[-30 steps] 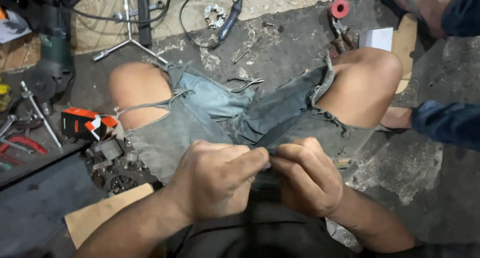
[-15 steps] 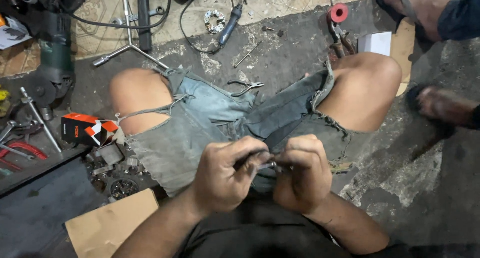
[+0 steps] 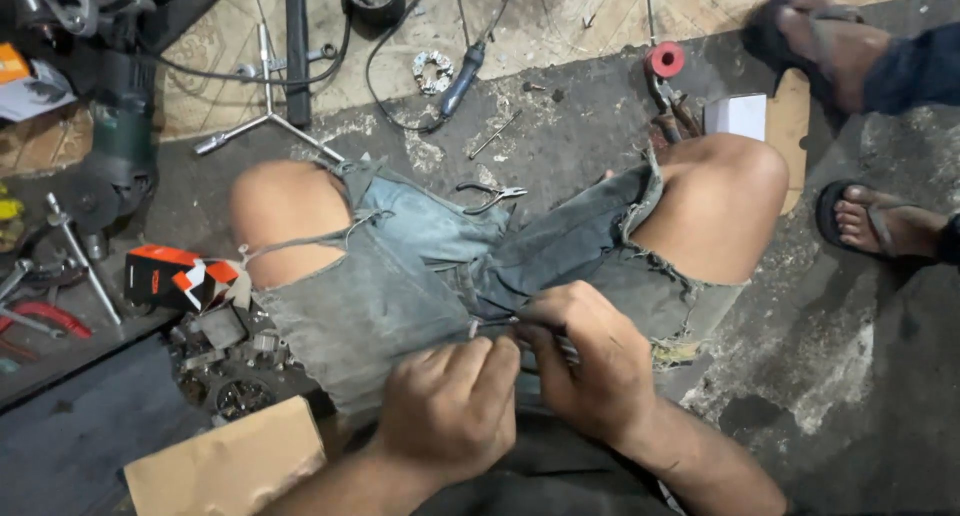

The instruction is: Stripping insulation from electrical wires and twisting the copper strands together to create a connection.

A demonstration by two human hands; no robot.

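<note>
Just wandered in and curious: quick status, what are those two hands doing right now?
Left hand and right hand both pinched on a thin metal piece, held over the lap. What the piece is: too small to tell. Pliers lie on the floor, untouched.

A single head-worn view looks steeply down, close over the person's lap, onto the workshop floor (image 3: 600, 116) beyond.

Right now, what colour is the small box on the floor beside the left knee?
Orange, black and white box; seen in the head view.
</note>
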